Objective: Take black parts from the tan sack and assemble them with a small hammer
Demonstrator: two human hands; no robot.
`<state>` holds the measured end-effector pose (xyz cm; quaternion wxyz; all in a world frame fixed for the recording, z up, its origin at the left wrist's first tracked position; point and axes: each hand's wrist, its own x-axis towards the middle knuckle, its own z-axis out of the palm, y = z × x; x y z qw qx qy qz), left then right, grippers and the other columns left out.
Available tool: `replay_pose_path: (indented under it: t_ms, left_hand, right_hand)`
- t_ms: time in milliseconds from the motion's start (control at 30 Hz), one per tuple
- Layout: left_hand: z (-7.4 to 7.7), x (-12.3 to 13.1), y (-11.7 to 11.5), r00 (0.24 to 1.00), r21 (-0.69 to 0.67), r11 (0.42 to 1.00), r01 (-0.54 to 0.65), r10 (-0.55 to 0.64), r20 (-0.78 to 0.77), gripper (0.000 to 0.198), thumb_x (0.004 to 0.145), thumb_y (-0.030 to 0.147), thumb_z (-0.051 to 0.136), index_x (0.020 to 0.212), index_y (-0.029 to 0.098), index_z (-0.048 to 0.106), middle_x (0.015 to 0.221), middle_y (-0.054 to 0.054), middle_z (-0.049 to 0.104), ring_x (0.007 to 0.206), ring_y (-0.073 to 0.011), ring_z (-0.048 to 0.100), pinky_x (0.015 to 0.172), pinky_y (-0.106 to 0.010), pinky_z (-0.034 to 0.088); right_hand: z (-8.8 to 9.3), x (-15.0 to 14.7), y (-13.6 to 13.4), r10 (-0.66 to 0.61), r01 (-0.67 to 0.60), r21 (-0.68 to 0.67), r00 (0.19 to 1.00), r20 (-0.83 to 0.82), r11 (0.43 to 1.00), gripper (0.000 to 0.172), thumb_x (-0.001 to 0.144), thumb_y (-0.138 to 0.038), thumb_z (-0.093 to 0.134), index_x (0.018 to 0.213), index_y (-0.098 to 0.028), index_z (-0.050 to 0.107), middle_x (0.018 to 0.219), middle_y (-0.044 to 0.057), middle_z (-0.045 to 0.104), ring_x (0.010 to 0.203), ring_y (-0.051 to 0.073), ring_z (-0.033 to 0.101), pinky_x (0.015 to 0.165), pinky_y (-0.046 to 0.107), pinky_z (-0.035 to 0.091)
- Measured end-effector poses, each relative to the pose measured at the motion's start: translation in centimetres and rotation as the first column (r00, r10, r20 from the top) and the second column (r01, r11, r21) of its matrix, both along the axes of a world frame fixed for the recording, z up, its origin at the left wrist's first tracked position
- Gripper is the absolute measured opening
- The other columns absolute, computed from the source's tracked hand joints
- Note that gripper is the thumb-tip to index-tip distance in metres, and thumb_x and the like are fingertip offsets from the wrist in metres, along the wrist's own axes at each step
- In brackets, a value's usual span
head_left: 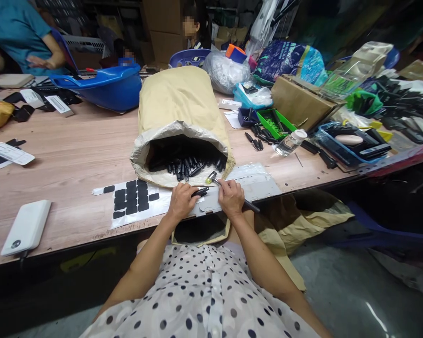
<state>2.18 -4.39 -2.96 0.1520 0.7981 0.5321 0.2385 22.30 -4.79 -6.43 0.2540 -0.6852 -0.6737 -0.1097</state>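
Note:
My left hand (182, 199) is closed on a small black cylindrical part (200, 191), held low over the table's front edge. In my right hand (231, 197) is a small hammer (211, 177) with a yellowish face on its head; the dark handle sticks out below my fingers. Just beyond both hands a large tan paper sack (178, 101) lies on its side, its mouth facing me. Several black pen-like parts (185, 168) lie inside that mouth. Beneath my hands is a flat grey board (250, 185). An opened sack (200, 230) sits below the table edge at my lap.
Left of my hands lies a sheet with black stickers (131, 199), then a white power bank (26, 227). A blue basin (102, 87) stands behind. To the right are a green tray (277, 123), a clear bottle (291, 143) and a blue basket (352, 145). Other people sit across the table.

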Motion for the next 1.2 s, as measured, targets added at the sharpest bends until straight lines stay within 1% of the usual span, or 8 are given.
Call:
replay_pose_path:
  t_ms: [133, 233, 400, 567, 700, 967, 1067, 1200]
  left_hand:
    - [-1.4, 0.8, 0.1, 0.998, -0.035, 0.998, -0.045, 0.047, 0.047, 0.021, 0.085, 0.024, 0.067, 0.105, 0.025, 0.073, 0.093, -0.006, 0.068, 0.094, -0.0258, 0.057, 0.087, -0.04, 0.046]
    - [-1.8, 0.5, 0.3, 0.994, -0.041, 0.998, -0.057, 0.06, 0.092, 0.019, 0.083, 0.024, 0.069, 0.102, 0.025, 0.072, 0.092, -0.004, 0.068, 0.094, -0.025, 0.057, 0.088, -0.039, 0.046]
    - [-1.6, 0.4, 0.5, 0.991, -0.065, 0.997, -0.048, 0.055, 0.12, 0.015, 0.081, 0.023, 0.07, 0.096, 0.024, 0.072, 0.091, -0.004, 0.068, 0.094, -0.0245, 0.057, 0.089, -0.039, 0.046]
    - [-1.2, 0.5, 0.4, 0.987, -0.105, 0.993, -0.046, 0.062, 0.15, 0.016, 0.081, 0.022, 0.071, 0.096, 0.024, 0.073, 0.091, -0.003, 0.068, 0.093, -0.0241, 0.057, 0.089, -0.039, 0.046]
    - [-1.1, 0.5, 0.5, 0.983, -0.132, 0.99, -0.055, 0.077, 0.165, 0.016, 0.08, 0.022, 0.072, 0.096, 0.025, 0.074, 0.09, -0.003, 0.067, 0.093, -0.024, 0.056, 0.088, -0.039, 0.046]
    - [-1.3, 0.6, 0.6, 0.98, -0.145, 0.988, -0.047, 0.073, 0.186, 0.015, 0.08, 0.023, 0.073, 0.094, 0.027, 0.074, 0.087, -0.002, 0.066, 0.092, -0.0235, 0.056, 0.088, -0.038, 0.046]
    - [-1.4, 0.8, 0.6, 0.98, -0.15, 0.987, -0.053, 0.08, 0.182, 0.014, 0.08, 0.025, 0.073, 0.094, 0.027, 0.074, 0.087, -0.002, 0.066, 0.092, -0.0236, 0.055, 0.087, -0.038, 0.046]
    - [-1.3, 0.9, 0.6, 0.982, -0.149, 0.988, -0.049, 0.076, 0.176, 0.014, 0.08, 0.024, 0.073, 0.094, 0.027, 0.073, 0.088, -0.002, 0.066, 0.093, -0.0236, 0.055, 0.087, -0.038, 0.045]
  right_hand:
    - [-0.1, 0.0, 0.1, 0.011, -0.011, -0.021, 1.0, -0.025, 1.0, 0.029, 0.094, -0.02, 0.052, 0.115, -0.026, 0.071, 0.092, 0.007, 0.058, 0.086, 0.022, 0.043, 0.072, 0.033, 0.03]
    - [0.1, 0.3, 0.3, 0.014, -0.016, -0.048, 0.999, -0.048, 0.999, 0.029, 0.093, -0.02, 0.053, 0.114, -0.027, 0.071, 0.091, 0.007, 0.058, 0.086, 0.022, 0.044, 0.073, 0.032, 0.031]
    - [1.2, 0.5, -0.2, 0.056, -0.062, -0.042, 0.989, -0.134, 0.997, 0.032, 0.096, -0.02, 0.048, 0.117, -0.026, 0.071, 0.091, 0.007, 0.06, 0.086, 0.022, 0.05, 0.076, 0.031, 0.038]
    - [2.4, -0.2, -2.8, 0.168, -0.163, 0.042, 0.939, -0.299, 0.986, 0.038, 0.103, -0.027, 0.037, 0.124, -0.022, 0.068, 0.099, 0.009, 0.066, 0.094, 0.021, 0.059, 0.084, 0.03, 0.047]
    - [2.8, -1.0, -4.7, 0.217, -0.227, 0.018, 0.902, -0.373, 0.974, 0.038, 0.102, -0.025, 0.038, 0.126, -0.023, 0.068, 0.101, 0.008, 0.068, 0.095, 0.019, 0.063, 0.084, 0.029, 0.05]
    - [3.5, -1.9, -5.5, 0.222, -0.228, 0.002, 0.947, -0.232, 0.974, 0.04, 0.1, -0.019, 0.041, 0.126, -0.027, 0.071, 0.082, 0.004, 0.061, 0.082, 0.017, 0.06, 0.076, 0.025, 0.048]
    - [3.5, -1.9, -5.5, 0.212, -0.222, -0.036, 0.96, -0.184, 0.974, 0.041, 0.098, -0.016, 0.043, 0.125, -0.029, 0.072, 0.08, 0.004, 0.06, 0.08, 0.017, 0.058, 0.072, 0.024, 0.047]
    - [4.1, -2.0, -5.5, 0.217, -0.226, -0.023, 0.954, -0.209, 0.974, 0.04, 0.101, -0.019, 0.041, 0.126, -0.027, 0.071, 0.082, 0.004, 0.061, 0.082, 0.017, 0.06, 0.075, 0.024, 0.048]
